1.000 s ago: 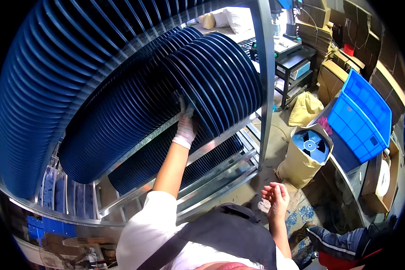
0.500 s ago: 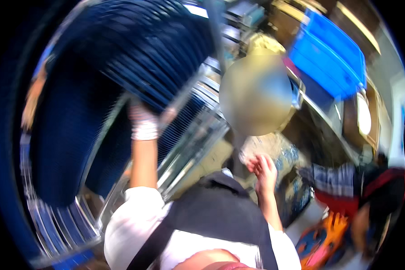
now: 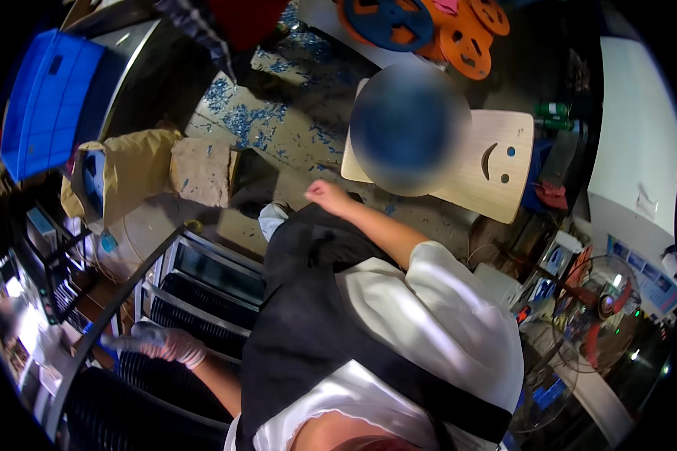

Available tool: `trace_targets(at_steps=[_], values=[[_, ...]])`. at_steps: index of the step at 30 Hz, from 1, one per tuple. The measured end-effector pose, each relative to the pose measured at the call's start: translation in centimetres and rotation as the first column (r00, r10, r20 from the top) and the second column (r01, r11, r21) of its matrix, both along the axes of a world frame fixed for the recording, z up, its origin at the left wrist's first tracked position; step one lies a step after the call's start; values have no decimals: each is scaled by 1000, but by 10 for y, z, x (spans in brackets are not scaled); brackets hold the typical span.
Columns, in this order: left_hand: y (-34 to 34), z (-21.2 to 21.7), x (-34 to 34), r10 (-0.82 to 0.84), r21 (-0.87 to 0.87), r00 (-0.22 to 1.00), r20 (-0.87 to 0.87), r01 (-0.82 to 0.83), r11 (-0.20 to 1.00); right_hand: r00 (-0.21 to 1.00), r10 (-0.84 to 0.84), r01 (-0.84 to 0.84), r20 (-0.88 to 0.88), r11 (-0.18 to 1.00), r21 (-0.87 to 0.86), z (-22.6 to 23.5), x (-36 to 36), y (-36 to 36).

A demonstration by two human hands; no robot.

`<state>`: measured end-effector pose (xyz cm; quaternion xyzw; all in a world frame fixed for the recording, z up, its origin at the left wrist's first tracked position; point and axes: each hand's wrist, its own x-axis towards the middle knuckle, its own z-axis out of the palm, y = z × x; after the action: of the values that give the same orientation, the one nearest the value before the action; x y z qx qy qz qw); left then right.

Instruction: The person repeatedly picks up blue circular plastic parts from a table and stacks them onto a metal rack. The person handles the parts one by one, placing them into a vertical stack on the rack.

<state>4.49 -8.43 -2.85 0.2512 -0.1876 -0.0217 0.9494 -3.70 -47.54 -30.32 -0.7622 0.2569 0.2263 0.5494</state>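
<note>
My left hand (image 3: 154,342), in a pale glove, is low at the left by the metal rack (image 3: 203,278), fingers stretched out flat and released, holding nothing. It lies over the rack's slanting front rail, and the stack of dark blue ribbed trays (image 3: 139,410) sits just below and beside it; I cannot tell whether the fingertips touch the rail or hover above it. More ribbed trays fill the rack's shelves just beyond the hand.

My right hand (image 3: 325,194) is bare and farther out, loosely curled and grasping nothing, well apart from the trays, raised over the floor near a light wooden board (image 3: 496,177) with a smile cut into it.

Beyond, a tan sack (image 3: 132,177) slumps on the floor, blue scraps (image 3: 267,124) are scattered around, a blue crate (image 3: 49,101) stands far left, and orange reels (image 3: 459,30) lie farthest off.
</note>
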Motion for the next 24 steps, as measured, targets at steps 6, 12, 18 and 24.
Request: trace_targets(at_steps=[6,12,18,24], values=[[-158,-53,-14,168,939,944,285,-238,-250,984,-164,171,63,812,-558,-55,-69,-137],[-201,-94,-45,-152,934,988,-12,-43,-355,977,3,143,215,740,-658,24,40,-188],[-203,-120,-63,-53,936,978,-204,179,-303,976,-48,196,214,627,-754,-29,32,-193],[-190,-139,-77,-36,932,969,-246,226,-282,960,-251,275,121,790,-548,-58,-41,-199]])
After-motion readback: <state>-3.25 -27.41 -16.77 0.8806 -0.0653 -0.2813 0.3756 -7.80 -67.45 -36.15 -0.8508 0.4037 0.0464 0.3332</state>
